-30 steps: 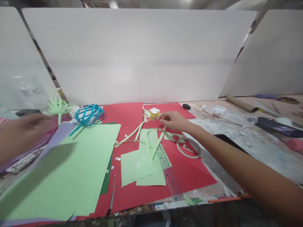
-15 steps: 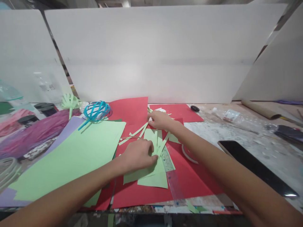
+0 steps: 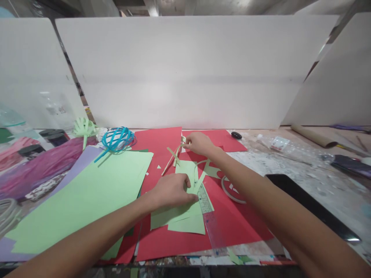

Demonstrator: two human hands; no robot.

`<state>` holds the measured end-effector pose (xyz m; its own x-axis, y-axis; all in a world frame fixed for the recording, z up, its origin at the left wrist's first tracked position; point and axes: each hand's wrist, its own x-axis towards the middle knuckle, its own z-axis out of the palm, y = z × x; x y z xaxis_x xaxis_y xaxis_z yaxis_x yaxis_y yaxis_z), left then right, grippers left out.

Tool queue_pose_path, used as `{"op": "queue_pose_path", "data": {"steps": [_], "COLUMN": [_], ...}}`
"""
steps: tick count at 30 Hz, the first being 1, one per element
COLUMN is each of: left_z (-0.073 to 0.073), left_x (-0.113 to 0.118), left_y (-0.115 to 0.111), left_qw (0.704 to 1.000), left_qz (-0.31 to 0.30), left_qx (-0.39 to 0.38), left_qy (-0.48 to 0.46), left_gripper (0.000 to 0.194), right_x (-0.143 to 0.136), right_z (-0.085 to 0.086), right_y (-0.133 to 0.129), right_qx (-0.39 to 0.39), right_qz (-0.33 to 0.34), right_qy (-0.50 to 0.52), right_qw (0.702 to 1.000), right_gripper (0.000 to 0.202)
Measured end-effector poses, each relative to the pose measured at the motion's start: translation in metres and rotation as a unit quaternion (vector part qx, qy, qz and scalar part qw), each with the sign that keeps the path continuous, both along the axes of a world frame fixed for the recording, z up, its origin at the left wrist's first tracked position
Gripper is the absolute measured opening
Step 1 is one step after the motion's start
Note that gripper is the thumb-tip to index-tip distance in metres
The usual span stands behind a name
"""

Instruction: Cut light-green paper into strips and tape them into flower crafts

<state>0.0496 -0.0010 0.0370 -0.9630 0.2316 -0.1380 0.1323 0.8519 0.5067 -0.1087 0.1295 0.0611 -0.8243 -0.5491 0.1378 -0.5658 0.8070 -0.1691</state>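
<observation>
Head view: the label [image 3: 280, 143] on the clear bottle [image 3: 304, 152], right of centre towards the table's [image 3: 252, 164] back edge, carries print too small to read; so are the marks on the ruler [image 3: 213, 227] at the front edge. The right hand [image 3: 198, 143] pinches pale green strips [image 3: 174, 156], which trail left and frontward from the grip. The left hand [image 3: 172, 190], thumb and forefinger spread, is over cut green paper [image 3: 188, 223].

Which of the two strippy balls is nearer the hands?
The blue ball, its stem over the big green sheet; the pale green ball sits farther left.
</observation>
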Motion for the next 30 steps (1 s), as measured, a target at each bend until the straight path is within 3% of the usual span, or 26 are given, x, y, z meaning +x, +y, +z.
{"op": "queue_pose_path", "data": {"steps": [5,9,13,16,19,22,24,26,28,30], "left_z": [-0.005,-0.005,-0.003,-0.004,-0.007,-0.012,-0.014,-0.015,-0.015,-0.015], "left_x": [0.003,0.004,0.003,-0.003,-0.010,-0.016,-0.017,-0.016,-0.014,-0.013], "left_y": [0.002,0.002,-0.003,-0.010,-0.016,-0.016,-0.015,-0.013,-0.011,-0.010], "left_qw": [0.999,0.999,0.997,0.985,0.944,0.864,0.816,0.798,0.798,0.796], "left_qz": [-0.003,-0.006,-0.014,-0.013,0.040,0.109,0.143,0.169,0.185,0.189], "left_qx": [0.031,0.049,0.077,0.168,0.321,0.483,0.552,0.572,0.569,0.570], "left_qy": [-0.009,-0.011,-0.018,-0.043,-0.068,-0.095,-0.096,-0.086,-0.078,-0.076], "left_gripper": [0.021,0.016,0.015,0.016,0.020,0.025,0.025,0.025,0.023,0.023], "right_x": [-0.014,-0.025,-0.031,-0.029,-0.017,0.009,0.032,0.056,0.076,0.091], "right_z": [0.010,0.034,0.061,0.068,0.056,0.030,0.011,-0.005,-0.018,-0.026], "right_y": [-0.001,0.011,0.040,0.061,0.072,0.072,0.067,0.061,0.055,0.048], "right_qx": [0.014,-0.014,-0.110,-0.234,-0.379,-0.461,-0.581,-0.604,-0.594,-0.561], "right_qz": [-0.069,-0.070,-0.091,-0.117,-0.107,-0.084,-0.055,-0.034,-0.018,0.010], "right_qy": [-0.014,-0.058,-0.066,-0.085,-0.131,-0.182,-0.315,-0.425,-0.500,-0.540], "right_qw": [0.997,0.996,0.988,0.961,0.910,0.865,0.748,0.674,0.631,0.627], "right_gripper": [0.027,0.020,0.015,0.016,0.023,0.027,0.019,0.013,0.013,0.015]}}
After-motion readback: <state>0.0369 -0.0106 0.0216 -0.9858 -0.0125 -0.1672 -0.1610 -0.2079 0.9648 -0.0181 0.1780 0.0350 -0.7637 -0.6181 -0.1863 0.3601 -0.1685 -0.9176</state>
